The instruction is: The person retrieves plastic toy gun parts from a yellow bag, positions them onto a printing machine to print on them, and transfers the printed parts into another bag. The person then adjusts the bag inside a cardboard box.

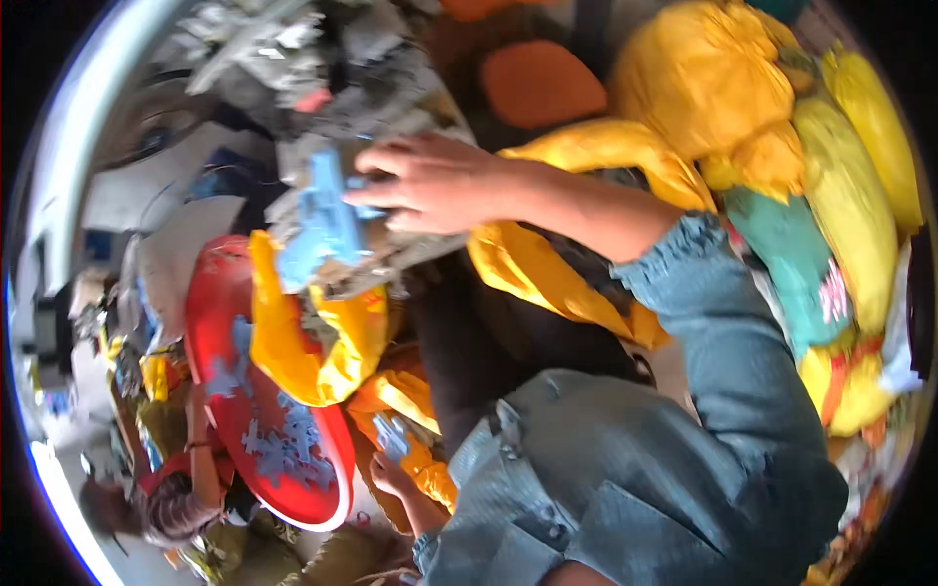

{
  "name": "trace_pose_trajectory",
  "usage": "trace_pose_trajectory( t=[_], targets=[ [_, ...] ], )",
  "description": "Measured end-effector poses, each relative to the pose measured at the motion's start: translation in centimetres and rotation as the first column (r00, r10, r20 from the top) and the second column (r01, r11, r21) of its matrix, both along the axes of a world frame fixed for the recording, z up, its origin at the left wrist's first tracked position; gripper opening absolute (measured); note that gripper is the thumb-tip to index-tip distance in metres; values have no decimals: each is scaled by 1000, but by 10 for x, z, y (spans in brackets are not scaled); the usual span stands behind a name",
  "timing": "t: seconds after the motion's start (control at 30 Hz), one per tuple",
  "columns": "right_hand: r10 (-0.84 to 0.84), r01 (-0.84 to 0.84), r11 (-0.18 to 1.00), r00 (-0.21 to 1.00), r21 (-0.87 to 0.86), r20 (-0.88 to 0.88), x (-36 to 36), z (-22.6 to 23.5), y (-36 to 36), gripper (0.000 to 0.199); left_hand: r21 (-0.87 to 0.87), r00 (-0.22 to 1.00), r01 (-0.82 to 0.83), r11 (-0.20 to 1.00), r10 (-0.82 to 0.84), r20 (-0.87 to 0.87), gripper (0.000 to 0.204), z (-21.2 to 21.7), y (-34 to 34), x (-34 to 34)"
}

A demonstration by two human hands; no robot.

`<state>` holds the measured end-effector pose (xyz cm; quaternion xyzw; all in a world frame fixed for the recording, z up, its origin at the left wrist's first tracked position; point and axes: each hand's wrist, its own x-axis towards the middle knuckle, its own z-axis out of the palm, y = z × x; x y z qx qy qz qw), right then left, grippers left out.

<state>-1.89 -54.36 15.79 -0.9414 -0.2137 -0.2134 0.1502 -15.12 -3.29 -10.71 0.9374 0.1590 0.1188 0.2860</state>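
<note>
Sorting step: right hand [430,181] flat, fingers spread on grey scrap pile [332,107]; left hand [389,474] pinches blue piece [392,435]. Next needs firm grip.

A red tray [220,322] carries flat blue plastic pieces [283,444] and a yellow bag [293,356].

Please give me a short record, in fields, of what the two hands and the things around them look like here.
right hand: spread flat on a grey pile, fingertips touching a blue plastic piece
left hand: pinching a small blue piece
below pile: yellow bag, partly over a red tray holding more blue pieces
right side: stacked yellow sacks
lower left: another person
</note>
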Motion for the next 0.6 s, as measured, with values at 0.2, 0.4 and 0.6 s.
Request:
trace_pose_trajectory(
  t=[0.2,0.4,0.6],
  targets=[
    [-136,220,858,969,464,-207,-97,-83,-100,26,163,966,218,962,-189,-176,32,-37,27,25],
    [-216,678,735,245,8,-945,-196,-269,-145,27,29,903,279,960,-252,-348,31,-9,-5,51],
    [-391,574,783,155,-239,-907,-262,-402,-101,32,-52,869,305,951,-300,-394,28,7,-32,57]
  ],
)
